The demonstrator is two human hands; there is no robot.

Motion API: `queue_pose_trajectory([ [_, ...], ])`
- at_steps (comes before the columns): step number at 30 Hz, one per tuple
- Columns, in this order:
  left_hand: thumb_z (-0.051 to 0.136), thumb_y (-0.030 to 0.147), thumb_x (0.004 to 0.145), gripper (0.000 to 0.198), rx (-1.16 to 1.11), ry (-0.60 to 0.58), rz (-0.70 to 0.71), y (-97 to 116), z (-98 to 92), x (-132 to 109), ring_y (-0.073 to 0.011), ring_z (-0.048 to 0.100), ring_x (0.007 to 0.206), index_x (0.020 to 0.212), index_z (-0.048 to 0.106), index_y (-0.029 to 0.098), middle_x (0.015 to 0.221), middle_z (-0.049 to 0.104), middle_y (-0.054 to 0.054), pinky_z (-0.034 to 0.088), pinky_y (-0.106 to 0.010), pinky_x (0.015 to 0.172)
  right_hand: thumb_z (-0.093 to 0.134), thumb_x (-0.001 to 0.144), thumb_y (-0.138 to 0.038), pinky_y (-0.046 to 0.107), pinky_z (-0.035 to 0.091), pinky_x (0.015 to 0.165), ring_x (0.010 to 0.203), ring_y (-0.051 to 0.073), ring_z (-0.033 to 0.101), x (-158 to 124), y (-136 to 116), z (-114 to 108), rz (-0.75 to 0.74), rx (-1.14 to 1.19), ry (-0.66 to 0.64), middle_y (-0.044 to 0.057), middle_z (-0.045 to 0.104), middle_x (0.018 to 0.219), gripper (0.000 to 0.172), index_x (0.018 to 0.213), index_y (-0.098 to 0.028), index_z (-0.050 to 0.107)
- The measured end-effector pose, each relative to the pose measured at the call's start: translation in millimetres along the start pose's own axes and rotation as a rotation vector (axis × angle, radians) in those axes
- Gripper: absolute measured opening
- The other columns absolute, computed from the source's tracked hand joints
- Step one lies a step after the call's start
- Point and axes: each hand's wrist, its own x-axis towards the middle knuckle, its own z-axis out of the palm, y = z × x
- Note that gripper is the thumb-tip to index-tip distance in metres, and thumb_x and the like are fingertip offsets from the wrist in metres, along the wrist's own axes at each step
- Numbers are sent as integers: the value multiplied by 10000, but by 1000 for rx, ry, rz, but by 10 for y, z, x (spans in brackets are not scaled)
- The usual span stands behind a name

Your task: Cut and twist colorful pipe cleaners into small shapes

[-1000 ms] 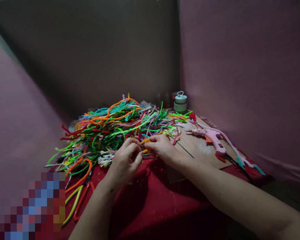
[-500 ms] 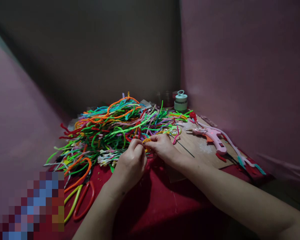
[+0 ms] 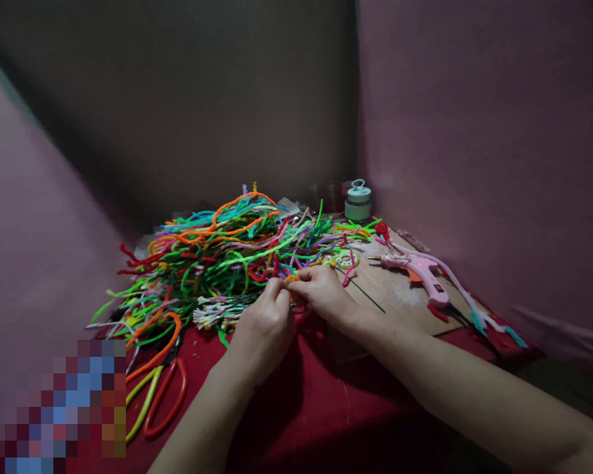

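Note:
Both hands meet over the front of a big pile of colourful pipe cleaners. A small orange piece shows between the fingertips. My left hand is closed, its fingers curled inward and pinching at the piece's left side. My right hand pinches the same piece from the right with thumb and forefinger. The hands partly hide its shape. Just left of my left hand lies a bundle of thin stems with pale tips.
On the right, a pink glue gun rests on a wooden board. Behind it stands a pale green jar. Scissors with red and yellow handles lie front left on the red cloth. Walls rise behind and beside.
My left hand has shifted slightly to the right and turned a little. My right hand has barely moved. The orange piece remains between the fingertips.

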Motion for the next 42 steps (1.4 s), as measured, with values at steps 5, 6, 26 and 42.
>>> queue_pose_trajectory([
  [5,366,106,839,160,-80,2,-31,19,37,-11,-136,542,693,874,510,165,960,514,-78,434,-236,540,568,604,-229,193,316,394,415,81,443,-20,-57,1,100,172,-59,-38,494,432,114,533,-142,550],
  [6,387,111,834,147,-177,43,-47,7,38,-3,-140,551,740,885,511,171,972,510,-76,453,-243,585,565,601,-218,195,313,373,390,82,436,-26,-75,-3,131,220,-83,-41,487,418,101,534,-146,543],
  [26,721,192,629,306,-1525,-67,-554,-171,-76,89,-114,608,629,848,509,162,748,633,22,459,-197,526,558,639,-139,172,346,282,297,79,439,-76,-201,-37,208,441,-315,-7,535,394,69,579,-112,577],
  [42,562,318,769,380,-1332,-231,-467,-99,-91,88,-74,517,356,1101,428,192,757,640,-2,404,-187,330,555,666,-85,132,335,315,340,47,445,-13,-198,-113,339,698,-305,-6,534,449,45,626,-81,576],
])
